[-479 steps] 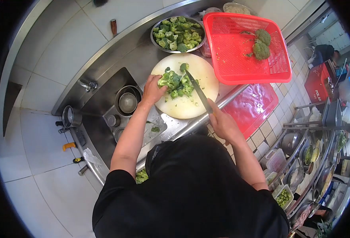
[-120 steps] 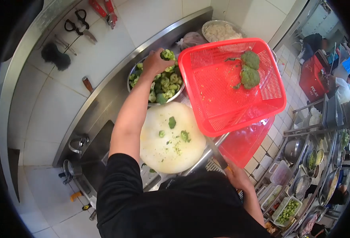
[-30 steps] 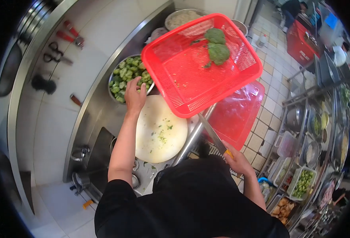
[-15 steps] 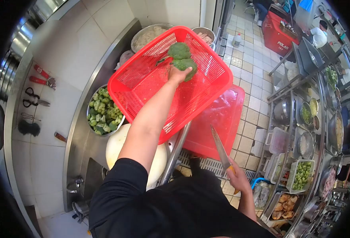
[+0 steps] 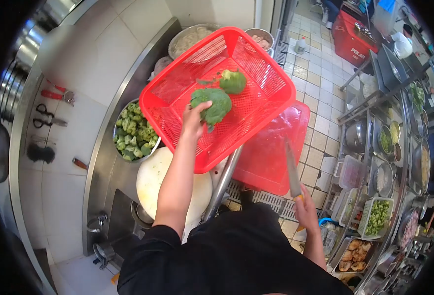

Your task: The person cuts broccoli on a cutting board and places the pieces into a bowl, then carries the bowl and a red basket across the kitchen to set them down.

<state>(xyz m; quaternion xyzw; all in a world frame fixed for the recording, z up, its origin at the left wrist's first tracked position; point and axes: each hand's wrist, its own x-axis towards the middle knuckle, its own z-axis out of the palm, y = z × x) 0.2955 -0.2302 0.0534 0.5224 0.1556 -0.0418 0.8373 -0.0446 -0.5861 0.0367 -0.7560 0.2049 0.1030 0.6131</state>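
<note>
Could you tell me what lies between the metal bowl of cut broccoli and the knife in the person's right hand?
In the head view, the red basket and the white cutting board lie between the bowl and the knife.

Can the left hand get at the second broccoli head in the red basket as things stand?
Probably not right now: the left hand is already gripping one broccoli head. The second head lies just beyond in the basket, uncovered, so the way opens once the hand is free.

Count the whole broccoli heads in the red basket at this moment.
2. One broccoli head is gripped by the left hand over the middle of the red basket. The other broccoli head lies just beyond it on the basket floor. None looks hidden.
</note>
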